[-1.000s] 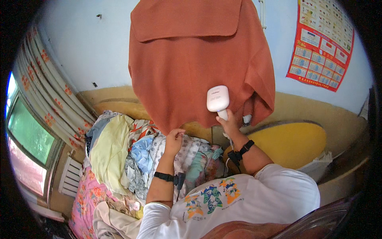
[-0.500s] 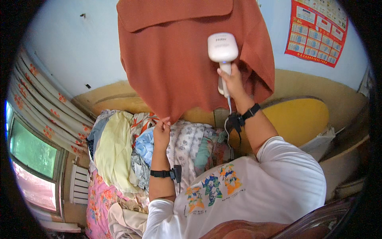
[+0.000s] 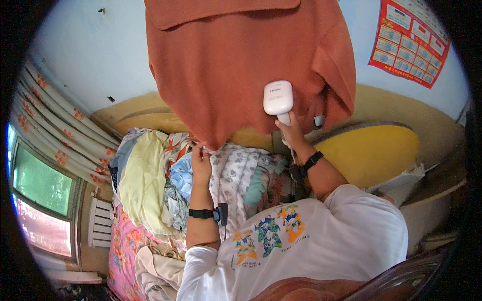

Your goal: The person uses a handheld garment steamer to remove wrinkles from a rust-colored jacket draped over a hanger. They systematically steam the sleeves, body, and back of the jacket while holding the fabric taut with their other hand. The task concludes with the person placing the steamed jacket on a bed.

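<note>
A rust-coloured coat (image 3: pixel 226 65) hangs in front of me, with a wide flap across its top and a sleeve at its right side. My right hand (image 3: pixel 292 133) is wrapped round the handle of a white handheld garment steamer (image 3: pixel 278 98). The steamer's head lies against the lower right part of the coat, and its face toward the cloth is hidden. At the coat's lower left hem, my left hand (image 3: pixel 202 163) is closed with its fingertips pinching the edge. Both wrists wear black straps with small devices.
Behind the hem lies a bed piled with clothes and bedding, including a pale yellow cloth (image 3: pixel 143 185) and a paw-print blanket (image 3: pixel 228 173). A yellow rounded panel (image 3: pixel 369 155) stands at right. A curtain (image 3: pixel 65 125), window and white radiator (image 3: pixel 100 223) are at left; a red calendar (image 3: pixel 409 42) hangs on the wall.
My right hand has brought the steamer down the coat toward its lower edge. The left hand keeps its pinch on the hem, and the view has shifted slightly.
</note>
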Motion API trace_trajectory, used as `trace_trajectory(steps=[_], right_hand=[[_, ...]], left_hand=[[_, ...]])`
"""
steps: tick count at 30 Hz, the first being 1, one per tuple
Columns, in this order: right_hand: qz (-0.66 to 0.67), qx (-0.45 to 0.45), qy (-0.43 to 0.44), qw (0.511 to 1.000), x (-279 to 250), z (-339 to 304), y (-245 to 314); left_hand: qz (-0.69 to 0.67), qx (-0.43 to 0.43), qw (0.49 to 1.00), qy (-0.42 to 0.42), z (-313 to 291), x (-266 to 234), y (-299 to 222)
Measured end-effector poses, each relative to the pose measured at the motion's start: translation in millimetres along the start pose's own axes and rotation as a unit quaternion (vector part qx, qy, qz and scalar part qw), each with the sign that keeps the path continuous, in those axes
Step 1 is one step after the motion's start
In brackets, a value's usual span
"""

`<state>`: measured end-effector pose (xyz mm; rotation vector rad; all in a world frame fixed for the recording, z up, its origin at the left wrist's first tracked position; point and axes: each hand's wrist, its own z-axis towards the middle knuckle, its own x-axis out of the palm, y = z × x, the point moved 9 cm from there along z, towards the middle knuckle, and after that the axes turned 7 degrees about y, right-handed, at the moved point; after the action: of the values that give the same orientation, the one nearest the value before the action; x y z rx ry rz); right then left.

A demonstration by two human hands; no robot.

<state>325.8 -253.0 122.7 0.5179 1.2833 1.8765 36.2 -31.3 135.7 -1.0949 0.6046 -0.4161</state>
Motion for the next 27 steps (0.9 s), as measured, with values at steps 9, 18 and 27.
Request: trace_trajectory(steps=[9, 18, 27], right_hand=[[0.141, 0.072, 0.022, 0.987, -4, -12, -43], [0.018, 0.003, 0.014, 1.0, -17, 15, 47], [0.01, 0.023, -0.01, 1.0, 16, 17, 45]], left_hand=[[0.021, -0.043, 0.999, 0.017, 11, 37, 48], [0.003, -0.077, 0.997, 0.025, 16, 40, 30], [-0.074, -0.092, 0.993, -0.019, -1, -40, 51]])
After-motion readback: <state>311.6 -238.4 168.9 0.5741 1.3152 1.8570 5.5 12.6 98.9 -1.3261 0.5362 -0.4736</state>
